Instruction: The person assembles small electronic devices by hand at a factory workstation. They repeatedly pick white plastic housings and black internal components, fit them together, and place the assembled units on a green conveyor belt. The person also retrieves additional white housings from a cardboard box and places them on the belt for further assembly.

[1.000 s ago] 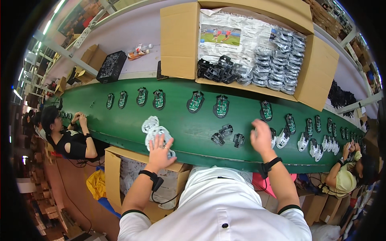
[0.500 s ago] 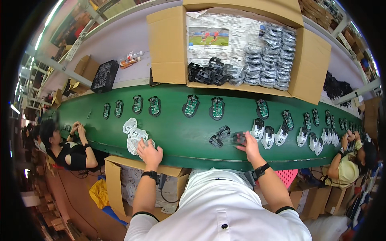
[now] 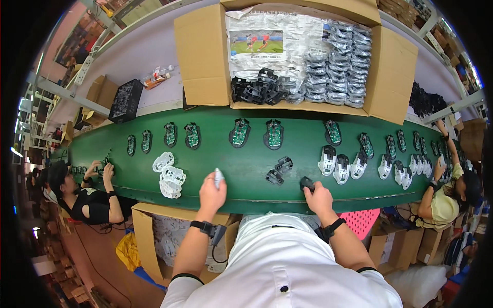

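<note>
My left hand (image 3: 212,193) is closed on a white mouse shell (image 3: 219,178), seen nearly edge-on above the green work surface (image 3: 215,154). Farther left lies a loose pile of white mouse shells (image 3: 172,180). In my right hand (image 3: 320,198) is a small black plastic part (image 3: 307,183), gripped between the fingers and tilted. Two similar black parts (image 3: 283,164) rest between my hands, slightly farther away. Just right of my right hand stands a row of white shells with black pieces fitted in them (image 3: 342,169).
Along the far side lie several mouse bases with green circuit boards (image 3: 273,134). Beyond stands an open carton (image 3: 203,72) with wrapped parts and loose black pieces. Another carton (image 3: 145,241) is below the near edge. Co-workers sit left (image 3: 97,203) and right (image 3: 447,197).
My left hand has left the pile with a white shell and moved right. My right hand has drawn slightly nearer, still holding the black part. The right co-worker's arm now reaches far up.
</note>
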Motion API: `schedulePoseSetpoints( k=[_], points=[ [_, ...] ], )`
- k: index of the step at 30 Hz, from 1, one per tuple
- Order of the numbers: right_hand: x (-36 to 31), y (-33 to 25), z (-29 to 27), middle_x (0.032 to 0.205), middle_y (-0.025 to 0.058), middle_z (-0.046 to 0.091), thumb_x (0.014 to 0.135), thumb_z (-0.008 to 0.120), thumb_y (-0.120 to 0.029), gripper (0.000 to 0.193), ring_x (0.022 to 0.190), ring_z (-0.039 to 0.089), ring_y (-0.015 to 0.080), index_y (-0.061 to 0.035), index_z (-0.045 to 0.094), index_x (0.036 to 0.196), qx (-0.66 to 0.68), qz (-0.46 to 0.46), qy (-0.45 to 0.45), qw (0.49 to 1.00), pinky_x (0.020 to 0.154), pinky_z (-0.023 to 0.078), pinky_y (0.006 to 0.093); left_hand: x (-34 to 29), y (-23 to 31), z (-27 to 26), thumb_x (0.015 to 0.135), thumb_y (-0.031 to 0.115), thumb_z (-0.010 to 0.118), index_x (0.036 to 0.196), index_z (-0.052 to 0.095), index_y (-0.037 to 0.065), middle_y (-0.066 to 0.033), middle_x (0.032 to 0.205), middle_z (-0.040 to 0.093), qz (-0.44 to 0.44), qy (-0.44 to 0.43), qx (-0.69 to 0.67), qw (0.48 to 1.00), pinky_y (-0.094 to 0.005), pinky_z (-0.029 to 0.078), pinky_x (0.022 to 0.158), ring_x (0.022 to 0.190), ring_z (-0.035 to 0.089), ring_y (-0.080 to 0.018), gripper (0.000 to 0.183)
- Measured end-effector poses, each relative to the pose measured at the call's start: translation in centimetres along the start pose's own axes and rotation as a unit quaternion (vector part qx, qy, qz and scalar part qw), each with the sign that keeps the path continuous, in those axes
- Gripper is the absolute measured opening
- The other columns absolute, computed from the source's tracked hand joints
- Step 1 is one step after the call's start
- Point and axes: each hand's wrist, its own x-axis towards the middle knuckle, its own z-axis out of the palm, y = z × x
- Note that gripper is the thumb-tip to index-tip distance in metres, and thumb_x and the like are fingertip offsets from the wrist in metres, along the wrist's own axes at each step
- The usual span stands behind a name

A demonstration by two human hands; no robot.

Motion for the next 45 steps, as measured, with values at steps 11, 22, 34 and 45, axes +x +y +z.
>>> schedulePoseSetpoints(
  k=[11, 22, 34, 45],
  points=[
    [0.4, -1.1, -1.8, 0.113, 0.0155, 0.066, 0.084, 0.074, -0.037, 0.038, 0.108, 0.062, 0.0358, -0.0035, 0.069, 0.101, 0.025, -0.149, 0.031, 0.988, 0.094, 0.049, 0.0458, 0.7, 7.7, 1.8, 0.079, 0.044, 0.074, 0.148, 0.040, 0.003, -0.0296, 0.154, 0.030, -0.036, -0.084, 0.083, 0.992, -0.0490, 0.046, 0.104, 0.138, 0.038, -0.0452, 0.087],
    [3.0, -2.3, 2.2, 0.130, 0.0187, 0.053, 0.072, 0.085, -0.027, 0.042, 0.125, 0.047, 0.0372, -0.0082, 0.062, 0.102, -0.005, -0.177, 0.113, 0.978, 0.104, 0.041, 0.0458, 1.3, 4.4, 4.9, 0.076, 0.041, 0.079, 0.147, 0.041, 0.002, -0.0247, 0.154, 0.031, 0.223, -0.152, 0.188, 0.945, -0.0544, 0.026, 0.117, 0.141, 0.031, -0.0423, 0.089],
    [1.1, 1.7, 1.7, 0.134, 0.0200, 0.052, 0.076, 0.082, -0.022, 0.050, 0.124, 0.048, 0.0417, -0.0032, 0.058, 0.116, -0.003, -0.199, 0.197, 0.960, 0.105, 0.040, 0.0475, 0.3, -3.2, 4.7, 0.086, 0.029, 0.074, 0.135, 0.052, -0.002, -0.0239, 0.113, 0.065, 0.133, 0.149, 0.023, 0.980, -0.0470, 0.051, 0.090, 0.101, 0.063, -0.0387, 0.062],
    [-3.1, -6.8, -7.2, 0.138, 0.0213, 0.057, 0.079, 0.081, -0.019, 0.071, 0.125, 0.058, 0.0346, 0.0012, 0.050, 0.140, 0.351, -0.348, 0.011, 0.869, 0.101, 0.048, 0.0402, -0.6, 10.9, -0.4, 0.093, 0.009, 0.066, 0.119, 0.064, -0.005, -0.0074, 0.098, 0.073, 0.019, -0.155, -0.487, 0.859, -0.0268, 0.056, 0.073, 0.082, 0.067, -0.0098, 0.029]
  ],
)
